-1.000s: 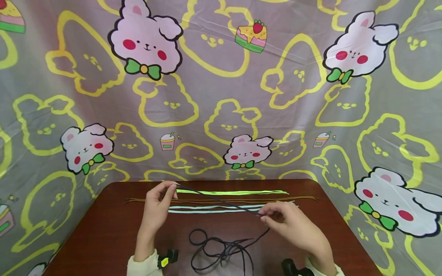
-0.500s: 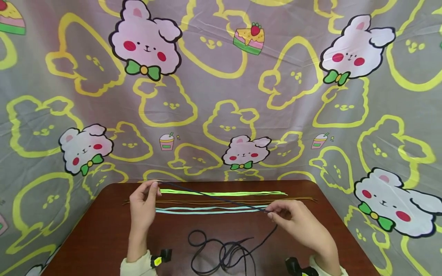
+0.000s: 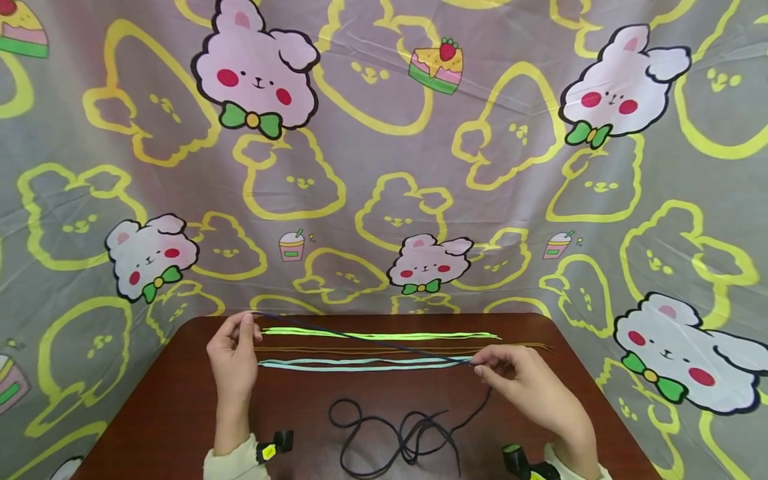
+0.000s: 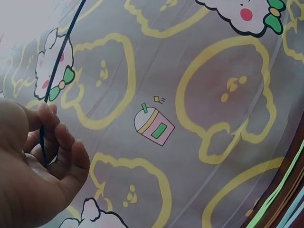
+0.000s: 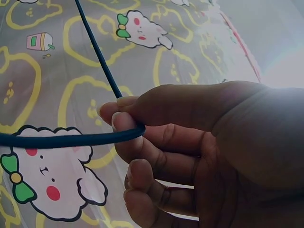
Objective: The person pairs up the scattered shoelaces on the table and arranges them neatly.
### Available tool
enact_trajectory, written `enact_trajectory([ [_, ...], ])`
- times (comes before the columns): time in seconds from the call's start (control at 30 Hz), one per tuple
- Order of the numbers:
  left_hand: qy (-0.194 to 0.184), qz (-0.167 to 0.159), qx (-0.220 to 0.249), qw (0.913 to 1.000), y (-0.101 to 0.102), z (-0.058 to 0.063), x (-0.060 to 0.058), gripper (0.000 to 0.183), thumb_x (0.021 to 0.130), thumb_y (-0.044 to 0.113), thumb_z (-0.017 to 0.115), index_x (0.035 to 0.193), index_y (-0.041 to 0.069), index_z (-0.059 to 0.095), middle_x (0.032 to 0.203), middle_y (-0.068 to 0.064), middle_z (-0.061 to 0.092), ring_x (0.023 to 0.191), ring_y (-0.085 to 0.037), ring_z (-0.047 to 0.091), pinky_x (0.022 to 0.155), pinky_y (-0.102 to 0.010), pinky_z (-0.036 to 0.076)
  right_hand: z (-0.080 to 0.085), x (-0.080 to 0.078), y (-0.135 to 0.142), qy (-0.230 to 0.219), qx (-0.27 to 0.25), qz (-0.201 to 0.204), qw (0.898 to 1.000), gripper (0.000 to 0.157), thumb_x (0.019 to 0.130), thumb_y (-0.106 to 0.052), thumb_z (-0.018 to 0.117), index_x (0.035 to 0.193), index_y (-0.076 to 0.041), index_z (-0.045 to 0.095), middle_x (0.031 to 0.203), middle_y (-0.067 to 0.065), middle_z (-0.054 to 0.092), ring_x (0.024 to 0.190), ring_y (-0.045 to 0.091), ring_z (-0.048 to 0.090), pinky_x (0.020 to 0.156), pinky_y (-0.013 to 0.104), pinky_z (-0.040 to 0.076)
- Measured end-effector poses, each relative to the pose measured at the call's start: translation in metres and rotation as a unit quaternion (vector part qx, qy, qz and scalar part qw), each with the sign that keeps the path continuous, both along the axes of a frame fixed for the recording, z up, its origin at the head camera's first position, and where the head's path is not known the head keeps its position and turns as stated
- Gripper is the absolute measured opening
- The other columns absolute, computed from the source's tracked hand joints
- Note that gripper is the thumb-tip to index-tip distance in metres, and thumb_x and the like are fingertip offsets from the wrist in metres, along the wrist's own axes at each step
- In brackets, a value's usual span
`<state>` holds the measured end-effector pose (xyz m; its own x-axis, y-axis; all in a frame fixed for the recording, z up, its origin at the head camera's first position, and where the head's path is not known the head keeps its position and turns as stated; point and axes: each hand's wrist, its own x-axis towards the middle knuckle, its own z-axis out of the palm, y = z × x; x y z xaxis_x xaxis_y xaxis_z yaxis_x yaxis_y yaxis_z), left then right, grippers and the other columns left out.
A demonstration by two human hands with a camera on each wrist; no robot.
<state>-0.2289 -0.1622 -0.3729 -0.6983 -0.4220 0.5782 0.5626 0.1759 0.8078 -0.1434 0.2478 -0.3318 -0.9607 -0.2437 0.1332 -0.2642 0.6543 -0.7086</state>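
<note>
A dark navy cord [image 3: 360, 340] is stretched taut between my two hands above the table. My left hand [image 3: 233, 360] pinches one end between thumb and index finger at the left; in the left wrist view a short tail of the cord [image 4: 42, 142] runs into the curled fingers. My right hand [image 3: 531, 383] pinches the cord farther along, at the right. From there, in the right wrist view, the cord [image 5: 71, 139] bends round the fingers and leads off to the left. Its slack lies in loose loops on the table below, between my wrists.
Behind the cord, bright yellow-green laces [image 3: 384, 336], brown laces [image 3: 528, 345] and pale blue laces [image 3: 366, 369] lie side by side across the dark wooden table [image 3: 162, 400]. A patterned cloth [image 3: 372, 153] with rabbit faces hangs around the table's back and sides.
My left hand has moved left, away from my right hand, which has shifted slightly right. The taut stretch of cord between them has grown longer, and the loose loops on the table have shifted.
</note>
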Motion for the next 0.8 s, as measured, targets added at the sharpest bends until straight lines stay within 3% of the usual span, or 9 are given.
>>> enact_trajectory([
  [0.43,0.021,0.011,0.056,0.9982,-0.013,-0.002,-0.001,0.021,0.094,0.004,0.052,0.087,-0.014,0.059,0.057,-0.004,0.051,0.055,-0.013,0.048,0.055,-0.019,0.037,0.001,0.001,0.007,0.023,0.002,-0.030,0.999,0.010,0.089,-0.030,0.063,0.094,-0.022,0.067,0.079,-0.007,0.064,0.066,0.011,0.059,0.058,0.026,0.047],
  [0.8,0.000,0.032,0.074,0.9968,-0.029,-0.011,-0.005,0.021,0.094,0.010,0.052,0.090,-0.008,0.063,0.059,-0.006,0.051,0.057,-0.010,0.049,0.056,-0.019,0.038,0.000,0.002,0.019,0.013,-0.004,-0.066,0.998,0.010,0.090,-0.029,0.062,0.096,-0.022,0.066,0.088,-0.007,0.066,0.071,0.010,0.060,0.061,0.027,0.048],
])
